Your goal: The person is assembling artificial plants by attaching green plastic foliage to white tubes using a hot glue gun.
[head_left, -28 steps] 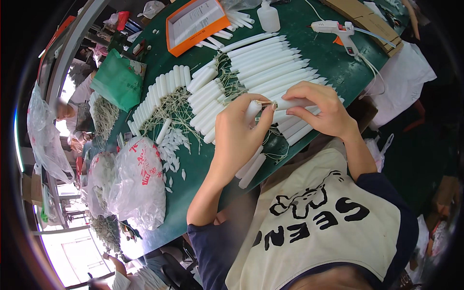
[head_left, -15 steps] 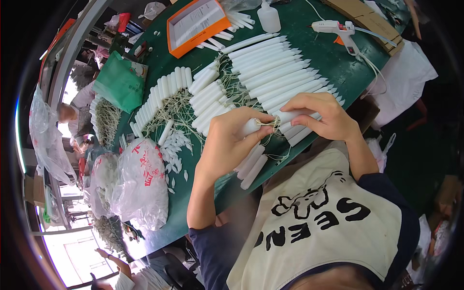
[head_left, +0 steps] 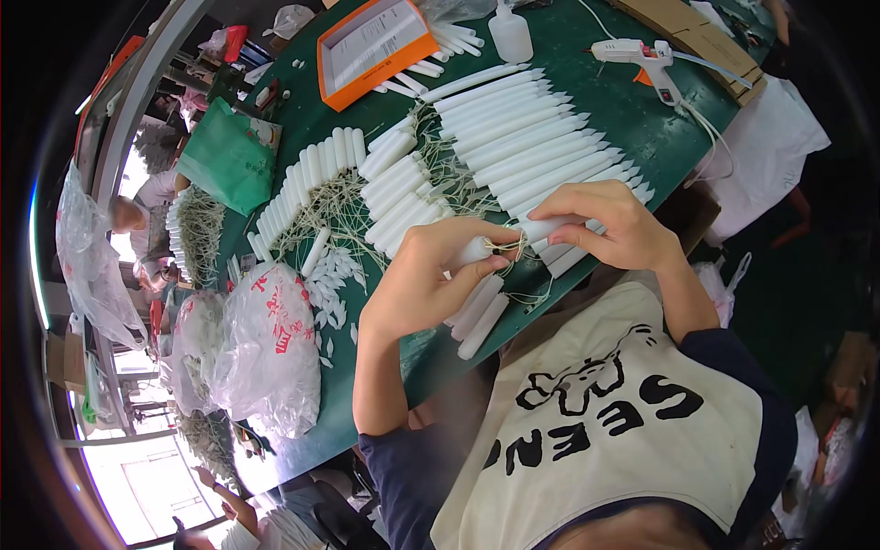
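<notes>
My left hand (head_left: 426, 275) is closed around a short white tube (head_left: 473, 252), fingertips close to its wired end. My right hand (head_left: 619, 220) pinches a white candle-shaped stick (head_left: 544, 227) between thumb and fingers. Thin pale wires (head_left: 506, 246) span the small gap between the two pieces, and my hands partly hide both. Just beyond my right hand lies a row of long white candle sticks (head_left: 513, 137) with pointed tips. Several shorter white tubes (head_left: 399, 197) with trailing wires lie beyond my left hand, and others (head_left: 484, 325) lie below it near the table edge.
On the green table (head_left: 568, 55) are an orange box (head_left: 376, 46), a white squeeze bottle (head_left: 510, 35) and a glue gun (head_left: 646, 62) with its cord. Small white flame-shaped pieces (head_left: 332, 282) lie beside a clear plastic bag (head_left: 266, 348). A green bag (head_left: 229, 156) stands farther left.
My left hand has shifted slightly left and its fingers have changed position near the wires. The right hand has moved slightly, still holding its stick. A person's hand at lower left has moved.
</notes>
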Demonstrator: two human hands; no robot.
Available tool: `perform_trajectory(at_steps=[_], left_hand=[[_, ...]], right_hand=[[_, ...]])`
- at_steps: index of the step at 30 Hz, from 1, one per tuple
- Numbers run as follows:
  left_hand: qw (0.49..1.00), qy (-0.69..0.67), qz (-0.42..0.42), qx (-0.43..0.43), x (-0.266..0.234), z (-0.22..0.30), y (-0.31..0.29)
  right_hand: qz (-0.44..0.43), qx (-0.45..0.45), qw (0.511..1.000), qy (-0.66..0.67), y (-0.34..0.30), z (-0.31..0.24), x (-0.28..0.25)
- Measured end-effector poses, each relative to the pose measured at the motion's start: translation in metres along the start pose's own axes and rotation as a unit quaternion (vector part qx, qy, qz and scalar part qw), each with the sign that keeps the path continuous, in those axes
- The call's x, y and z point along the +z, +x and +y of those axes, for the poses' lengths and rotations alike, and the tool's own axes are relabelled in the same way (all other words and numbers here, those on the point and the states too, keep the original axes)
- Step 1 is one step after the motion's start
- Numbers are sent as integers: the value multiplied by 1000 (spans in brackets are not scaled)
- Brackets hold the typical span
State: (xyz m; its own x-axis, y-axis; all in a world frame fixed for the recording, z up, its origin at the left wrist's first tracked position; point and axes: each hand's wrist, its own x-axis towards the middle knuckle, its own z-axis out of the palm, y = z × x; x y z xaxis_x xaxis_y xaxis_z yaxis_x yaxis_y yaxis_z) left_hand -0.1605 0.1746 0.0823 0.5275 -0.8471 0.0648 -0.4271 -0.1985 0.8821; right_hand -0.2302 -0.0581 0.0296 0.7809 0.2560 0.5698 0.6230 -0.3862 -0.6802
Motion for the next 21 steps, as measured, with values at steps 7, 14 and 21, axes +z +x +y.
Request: perform_trajectory(at_steps=[7, 14, 21], left_hand=[[988, 72, 135, 27, 16, 0, 5], [970, 107, 218, 3, 30, -2, 6], [933, 90, 348, 8, 43, -5, 13]], right_hand=[[16, -6, 999, -41, -1, -2, 2], [62, -38, 991, -109, 2, -8, 9], [91, -58, 983, -150, 2, -15, 8]])
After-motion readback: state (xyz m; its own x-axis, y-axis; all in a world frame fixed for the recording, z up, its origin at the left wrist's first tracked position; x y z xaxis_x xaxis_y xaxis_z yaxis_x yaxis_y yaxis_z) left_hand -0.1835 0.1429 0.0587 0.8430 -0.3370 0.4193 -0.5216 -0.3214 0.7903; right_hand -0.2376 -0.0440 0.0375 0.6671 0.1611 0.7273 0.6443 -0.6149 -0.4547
